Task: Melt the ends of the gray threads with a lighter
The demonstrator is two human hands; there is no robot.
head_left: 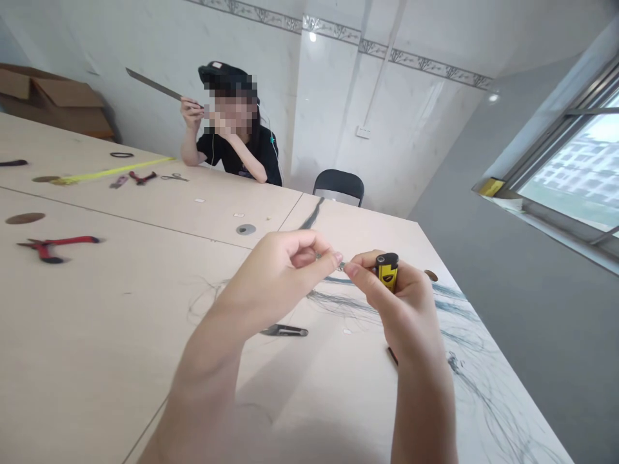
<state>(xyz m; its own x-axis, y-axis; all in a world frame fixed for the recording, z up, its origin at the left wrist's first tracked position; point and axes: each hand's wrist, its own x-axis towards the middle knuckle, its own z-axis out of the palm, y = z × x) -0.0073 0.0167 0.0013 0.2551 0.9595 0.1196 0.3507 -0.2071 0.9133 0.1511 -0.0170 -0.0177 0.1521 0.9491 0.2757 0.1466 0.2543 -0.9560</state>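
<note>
Left hand (275, 277) raised above the worktop (97, 354), fingers curled, pinching a small metal piece (341, 265), too small to identify. Right hand (401, 309) closed around a yellow-and-black lighter (387, 272), index fingertip (353, 270) just beside the piece. Both hands are over the worktop's right half. Loose dark hair strands (348, 306) lie below them, running toward the right edge. Red-handled pliers (58, 246) sit near the left edge. Co-worker (236, 148) beyond the far edge holds up a long flat blade (155, 85).
</note>
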